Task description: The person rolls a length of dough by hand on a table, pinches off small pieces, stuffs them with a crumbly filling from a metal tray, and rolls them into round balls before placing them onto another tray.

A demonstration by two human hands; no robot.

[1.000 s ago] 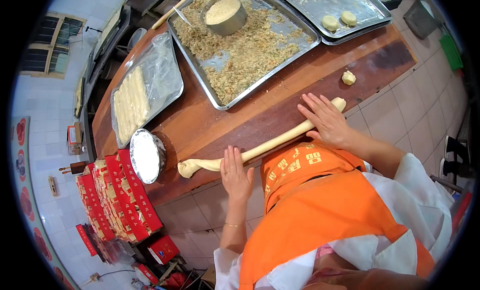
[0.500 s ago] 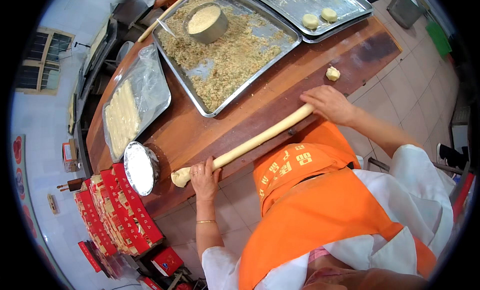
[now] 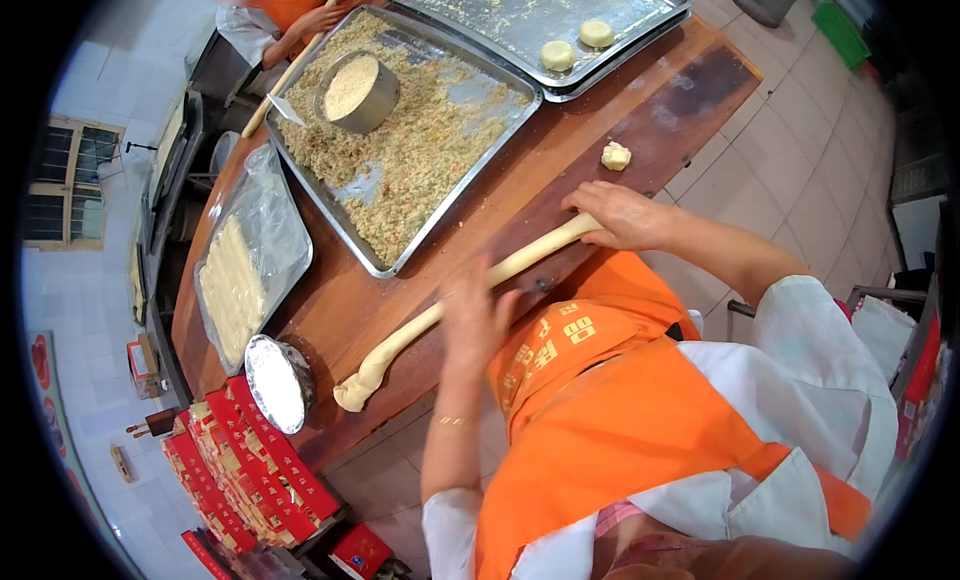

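A long pale dough rope (image 3: pixel 405 337) lies slantwise along the near edge of the wooden table, its lower left end thicker and lumpy. My right hand (image 3: pixel 628 217) is closed over the rope's upper right end, fingers on top and thumb beneath. Smeared by motion, my left hand (image 3: pixel 474 318) is at the rope's middle and covers part of it; whether its fingers grip or only touch cannot be told. A small dough lump (image 3: pixel 616 157) sits on the table just beyond my right hand.
A metal tray (image 3: pixel 437 212) of crumbly filling holds a round tin (image 3: pixel 370 108). Behind it, another tray (image 3: pixel 480 25) carries dough rounds. Dough strips (image 3: pixel 232 285) lie under plastic at left, near a bowl of white powder (image 3: pixel 275 380) and red boxes (image 3: pixel 265 450). A co-worker's hand (image 3: pixel 322 18) holds a dough rope (image 3: pixel 285 80).
My left hand has slid from the rope's lower left end up to its middle. My right hand stays at the other end. The view has shifted, and the co-worker shows more.
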